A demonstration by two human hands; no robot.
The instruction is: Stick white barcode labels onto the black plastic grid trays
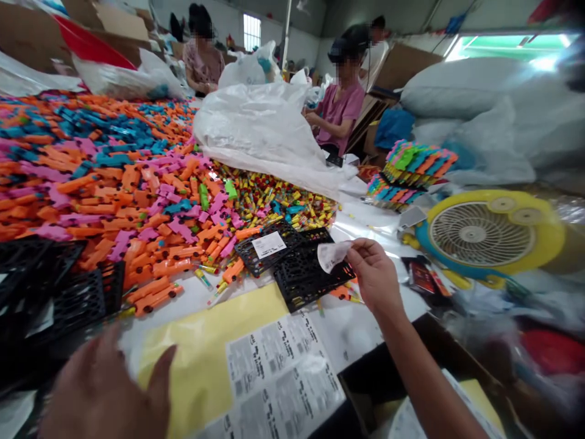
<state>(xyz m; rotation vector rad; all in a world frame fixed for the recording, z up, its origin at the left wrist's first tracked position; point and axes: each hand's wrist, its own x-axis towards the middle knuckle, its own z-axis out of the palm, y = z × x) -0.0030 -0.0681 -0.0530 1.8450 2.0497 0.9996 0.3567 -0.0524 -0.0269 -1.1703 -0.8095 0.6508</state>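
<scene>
Between the thumb and fingers of my right hand (372,268) is a white label (333,256), curled, above a black plastic tray (297,280). Another black tray (249,253) beside it bears a flat white label (269,244). My left hand (114,384), blurred, has its fingers apart at the lower left, over the edge of a yellow backing sheet (192,347). Printed labels (278,360) cover the right part of that sheet. Nothing shows in my left hand.
Orange, pink and blue toy pieces (137,201) are heaped at left. More black trays (77,299) lie at the left edge. A yellow fan (475,231) stands at right, near stacked colourful pieces (411,171). People (340,113) sit behind a white plastic bag (260,122).
</scene>
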